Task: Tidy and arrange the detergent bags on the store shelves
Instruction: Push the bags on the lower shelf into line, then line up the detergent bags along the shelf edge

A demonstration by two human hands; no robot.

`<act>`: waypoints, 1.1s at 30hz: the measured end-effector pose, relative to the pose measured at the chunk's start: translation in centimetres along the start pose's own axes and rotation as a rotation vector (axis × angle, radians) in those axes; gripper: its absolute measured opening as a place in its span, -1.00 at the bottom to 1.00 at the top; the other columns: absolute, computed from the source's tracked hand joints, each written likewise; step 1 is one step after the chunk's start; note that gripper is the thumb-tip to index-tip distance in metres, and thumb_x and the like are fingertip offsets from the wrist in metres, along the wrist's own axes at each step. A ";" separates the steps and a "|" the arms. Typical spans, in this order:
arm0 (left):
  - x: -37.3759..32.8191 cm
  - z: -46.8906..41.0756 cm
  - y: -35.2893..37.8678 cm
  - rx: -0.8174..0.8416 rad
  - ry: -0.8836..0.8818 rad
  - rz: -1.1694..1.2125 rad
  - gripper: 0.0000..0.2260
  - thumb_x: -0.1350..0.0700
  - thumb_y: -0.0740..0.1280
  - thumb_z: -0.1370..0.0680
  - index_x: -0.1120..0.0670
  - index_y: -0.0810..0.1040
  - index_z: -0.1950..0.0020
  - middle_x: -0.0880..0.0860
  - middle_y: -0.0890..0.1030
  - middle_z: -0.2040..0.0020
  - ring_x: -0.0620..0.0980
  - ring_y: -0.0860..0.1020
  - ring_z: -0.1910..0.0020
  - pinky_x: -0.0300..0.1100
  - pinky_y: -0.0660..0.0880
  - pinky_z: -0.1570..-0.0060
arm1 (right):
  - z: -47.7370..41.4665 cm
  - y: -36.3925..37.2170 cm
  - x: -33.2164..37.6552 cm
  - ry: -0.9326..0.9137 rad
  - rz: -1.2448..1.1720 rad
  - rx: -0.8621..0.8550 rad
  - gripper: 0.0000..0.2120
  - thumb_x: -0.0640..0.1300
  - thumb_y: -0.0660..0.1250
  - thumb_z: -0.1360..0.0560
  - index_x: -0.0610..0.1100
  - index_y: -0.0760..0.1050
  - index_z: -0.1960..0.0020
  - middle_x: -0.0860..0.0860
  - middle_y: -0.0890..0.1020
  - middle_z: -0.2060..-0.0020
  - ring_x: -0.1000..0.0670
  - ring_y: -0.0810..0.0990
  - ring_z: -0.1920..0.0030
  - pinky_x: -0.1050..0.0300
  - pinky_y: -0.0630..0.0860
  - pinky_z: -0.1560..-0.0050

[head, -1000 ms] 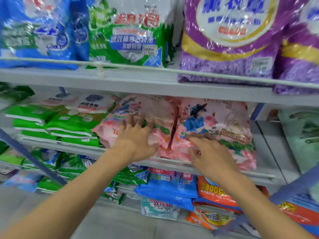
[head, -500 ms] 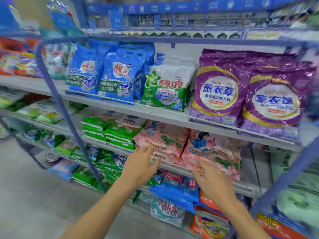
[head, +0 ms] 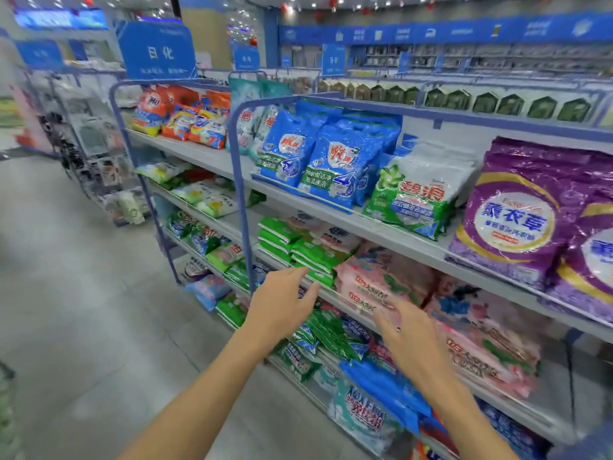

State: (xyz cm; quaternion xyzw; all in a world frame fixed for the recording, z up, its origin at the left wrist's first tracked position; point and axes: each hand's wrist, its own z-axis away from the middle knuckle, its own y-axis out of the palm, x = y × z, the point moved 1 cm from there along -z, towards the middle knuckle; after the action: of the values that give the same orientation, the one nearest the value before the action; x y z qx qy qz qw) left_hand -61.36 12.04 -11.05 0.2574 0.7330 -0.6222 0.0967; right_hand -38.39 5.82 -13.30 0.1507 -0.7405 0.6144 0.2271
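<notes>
Pink bags point(head: 378, 277): glossy, pillowy plastic, stacked flat on grey shelf point(head: 557, 386).
Left hand point(head: 282, 307): fingers spread, empty.
Right hand point(head: 411, 340): fingers straight, empty.

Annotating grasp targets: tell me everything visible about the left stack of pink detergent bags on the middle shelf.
The pink bags are glossy plastic pouches, pale pink with red lettering and green leaf print. Several lie flat in a stack on the middle shelf, front edges toward the aisle. Green packs sit against their left side. The right hand, fingers straight, is in front of the stack's lower edge; contact cannot be told. The left hand is off to the left, not touching.
</notes>
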 end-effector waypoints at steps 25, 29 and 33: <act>38.8 -11.8 -22.7 -0.261 -0.328 -0.032 -0.59 -0.14 0.22 -0.67 -0.02 0.51 -0.47 -0.06 0.59 -0.36 -0.04 0.52 -0.35 -0.15 0.42 -0.28 | -23.4 24.7 39.9 -0.294 -0.102 0.172 -0.58 0.21 0.19 -0.65 0.05 0.47 -0.41 0.11 0.58 -0.30 0.04 0.54 -0.29 0.04 0.51 -0.28; 46.0 -14.9 -24.9 -0.275 -0.390 -0.017 -0.63 -0.12 0.24 -0.67 -0.03 0.53 -0.43 -0.05 0.62 -0.32 -0.01 0.53 -0.32 -0.19 0.43 -0.17 | -28.3 28.8 44.7 -0.319 -0.098 0.176 -0.59 0.17 0.20 -0.66 0.04 0.46 -0.44 0.12 0.55 -0.36 0.08 0.49 -0.35 0.15 0.42 -0.27; 53.9 -20.0 -26.7 -0.283 -0.441 -0.015 -0.60 -0.14 0.22 -0.66 -0.05 0.48 -0.47 -0.03 0.61 -0.33 0.02 0.51 -0.35 -0.09 0.48 -0.24 | -34.5 33.9 49.5 -0.333 -0.089 0.179 -0.58 0.15 0.19 -0.67 0.02 0.45 -0.46 0.09 0.53 -0.39 0.06 0.45 -0.39 0.13 0.41 -0.29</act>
State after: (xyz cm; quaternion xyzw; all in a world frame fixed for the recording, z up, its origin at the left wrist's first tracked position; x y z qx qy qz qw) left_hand -116.86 42.68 -8.78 0.0939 0.7759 -0.5551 0.2847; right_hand -92.37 49.07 -11.08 0.3025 -0.7026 0.6338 0.1143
